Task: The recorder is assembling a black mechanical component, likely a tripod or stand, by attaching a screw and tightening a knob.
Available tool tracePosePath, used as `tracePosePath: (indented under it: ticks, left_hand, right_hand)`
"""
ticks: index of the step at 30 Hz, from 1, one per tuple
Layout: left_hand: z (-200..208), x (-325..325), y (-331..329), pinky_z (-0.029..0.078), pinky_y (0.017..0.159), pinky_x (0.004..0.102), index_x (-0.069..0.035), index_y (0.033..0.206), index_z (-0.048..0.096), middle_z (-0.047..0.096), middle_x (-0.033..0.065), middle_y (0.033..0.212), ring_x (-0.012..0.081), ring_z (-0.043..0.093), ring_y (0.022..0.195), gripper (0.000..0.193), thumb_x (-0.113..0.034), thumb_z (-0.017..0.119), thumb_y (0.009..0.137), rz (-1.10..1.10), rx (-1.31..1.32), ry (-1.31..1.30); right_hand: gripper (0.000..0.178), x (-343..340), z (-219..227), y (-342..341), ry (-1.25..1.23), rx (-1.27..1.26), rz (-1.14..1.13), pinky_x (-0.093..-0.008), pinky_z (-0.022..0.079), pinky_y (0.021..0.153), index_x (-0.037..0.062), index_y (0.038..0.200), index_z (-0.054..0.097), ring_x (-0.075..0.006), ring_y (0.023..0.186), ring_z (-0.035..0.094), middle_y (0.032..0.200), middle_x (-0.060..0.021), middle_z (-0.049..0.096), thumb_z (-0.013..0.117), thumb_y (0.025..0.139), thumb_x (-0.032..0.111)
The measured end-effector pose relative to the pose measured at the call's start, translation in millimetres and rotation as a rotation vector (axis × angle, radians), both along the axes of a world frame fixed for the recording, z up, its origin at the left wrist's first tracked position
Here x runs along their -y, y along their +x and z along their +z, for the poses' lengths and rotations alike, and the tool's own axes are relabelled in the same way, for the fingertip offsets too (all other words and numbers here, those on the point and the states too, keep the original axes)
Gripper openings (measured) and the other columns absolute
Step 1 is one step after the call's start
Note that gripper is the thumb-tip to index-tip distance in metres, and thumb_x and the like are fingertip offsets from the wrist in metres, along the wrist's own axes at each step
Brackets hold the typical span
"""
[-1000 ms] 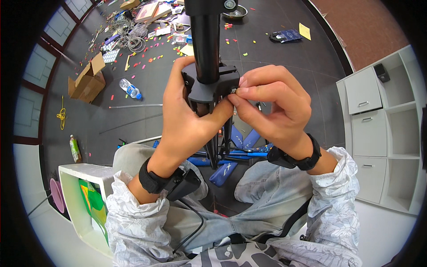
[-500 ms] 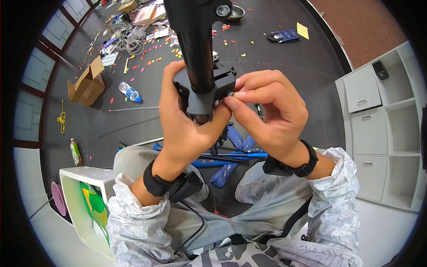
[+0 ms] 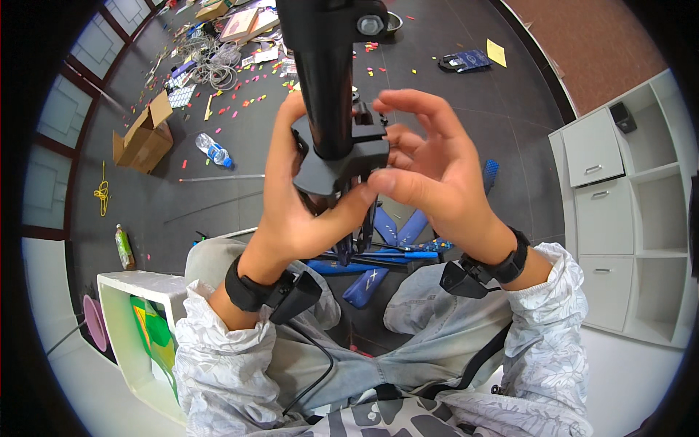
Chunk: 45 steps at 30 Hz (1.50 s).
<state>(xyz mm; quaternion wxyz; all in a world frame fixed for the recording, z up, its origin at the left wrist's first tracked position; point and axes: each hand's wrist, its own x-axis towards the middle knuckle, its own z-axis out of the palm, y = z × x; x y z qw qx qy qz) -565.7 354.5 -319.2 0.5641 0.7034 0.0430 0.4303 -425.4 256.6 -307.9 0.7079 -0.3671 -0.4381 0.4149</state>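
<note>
A black pole (image 3: 328, 102) rises toward me, with a bolted joint (image 3: 370, 26) at its upper end. Round the pole sits a dark grey plastic bracket (image 3: 335, 169). My left hand (image 3: 287, 211) is wrapped about this bracket, its thumb along the near side and fingers along the left. At the bracket's right side, my right hand (image 3: 448, 175) has its fingers spread and curved, with the thumb tip close to the left thumb. Nothing shows between the right fingers; some fingertips are partly hidden behind the bracket. Black legs or rods hang below the bracket, partly covered.
Between my legs lie blue flat pieces (image 3: 364, 288) and rods. On the left are a cardboard box (image 3: 143, 138), a water bottle (image 3: 213, 150), a green-labelled bottle (image 3: 124, 247) and a white foam box (image 3: 142, 280). Tangled cables (image 3: 217, 65) lie far left, a white cabinet (image 3: 601, 197) at right.
My right fingers have opened from a pinch at the bracket's right side and spread apart. The pole and bracket have shifted slightly right and tilted, with my left hand still round the bracket.
</note>
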Motion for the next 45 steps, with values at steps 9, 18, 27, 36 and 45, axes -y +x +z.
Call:
tracePosePath:
  ticks: [9, 18, 27, 36, 45]
  left_hand:
    - [-6, -6, -4, 0.042, 0.093, 0.0309, -0.001, 0.131, 0.035, 0.048, 0.0090, 0.116, 0.0168, 0.051, 0.108, 0.073, -0.016, 0.070, 0.069, -0.206, -0.007, -0.136]
    - [-4, -15, -7, 0.039, 0.085, 0.0265, -0.002, 0.117, 0.047, 0.050, 0.0044, 0.105, 0.0138, 0.050, 0.097, 0.058, -0.020, 0.071, 0.067, -0.308, -0.115, -0.097]
    - [-8, -16, -8, 0.042, 0.090, 0.0303, -0.004, 0.126, 0.041, 0.050, 0.0073, 0.110, 0.0158, 0.051, 0.104, 0.073, -0.037, 0.071, 0.068, -0.507, -0.019, -0.422]
    - [-8, -11, -7, 0.046, 0.084, 0.0289, -0.003, 0.123, 0.044, 0.056, 0.0076, 0.105, 0.0158, 0.056, 0.097, 0.066, -0.030, 0.073, 0.070, -0.457, -0.024, -0.400]
    - [-5, -10, -7, 0.047, 0.079, 0.0253, -0.003, 0.122, 0.045, 0.057, 0.0084, 0.106, 0.0122, 0.057, 0.092, 0.063, -0.028, 0.072, 0.071, -0.422, -0.054, -0.403]
  right_hand:
    - [0.051, 1, -3, 8, -0.071, 0.072, 0.200, -0.0272, 0.049, 0.082, 0.0015, 0.122, 0.050, -0.0118, 0.092, 0.056, 0.106, -0.0037, 0.058, 0.077, 0.079, 0.006]
    - [0.025, 5, 9, 24, -0.339, 0.039, 0.309, -0.0227, 0.047, 0.061, 0.0016, 0.108, 0.059, -0.0077, 0.068, 0.057, 0.083, -0.0012, 0.060, 0.061, 0.094, 0.023]
    - [0.025, 10, 4, 18, -0.200, 0.110, 0.355, -0.0234, 0.049, 0.064, 0.0002, 0.107, 0.060, -0.0102, 0.072, 0.060, 0.084, -0.0065, 0.064, 0.064, 0.092, 0.020]
    - [0.023, 7, 0, 18, -0.175, 0.165, 0.212, -0.0206, 0.043, 0.054, 0.0006, 0.096, 0.059, -0.0061, 0.068, 0.056, 0.089, -0.0065, 0.060, 0.059, 0.095, 0.023]
    - [0.020, 9, -5, 22, -0.204, 0.226, 0.229, -0.0185, 0.041, 0.053, -0.0005, 0.100, 0.063, -0.0045, 0.061, 0.055, 0.085, -0.0047, 0.062, 0.061, 0.095, 0.019]
